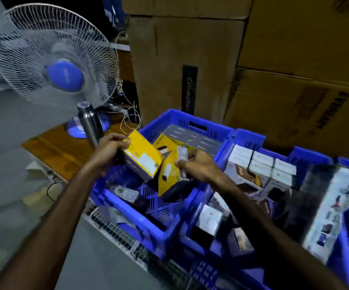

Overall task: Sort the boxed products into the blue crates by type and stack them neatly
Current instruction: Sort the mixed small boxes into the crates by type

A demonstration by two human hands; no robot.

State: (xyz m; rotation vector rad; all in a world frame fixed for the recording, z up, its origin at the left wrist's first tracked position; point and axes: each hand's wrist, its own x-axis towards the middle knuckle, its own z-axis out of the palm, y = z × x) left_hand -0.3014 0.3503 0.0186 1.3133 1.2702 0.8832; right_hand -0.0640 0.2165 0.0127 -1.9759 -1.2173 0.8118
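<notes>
Head view. The left hand (108, 151) grips one yellow box (143, 159) by its left end, tilted above the left blue crate (140, 208). The right hand (198, 166) pinches a second yellow box (169, 174), upright and touching the first. A neighbouring crate (251, 139) to the right holds stacked white boxes (263, 162). A fan (54, 57) and steel bottle (89, 122) stand far left on the counter (60, 149).
</notes>
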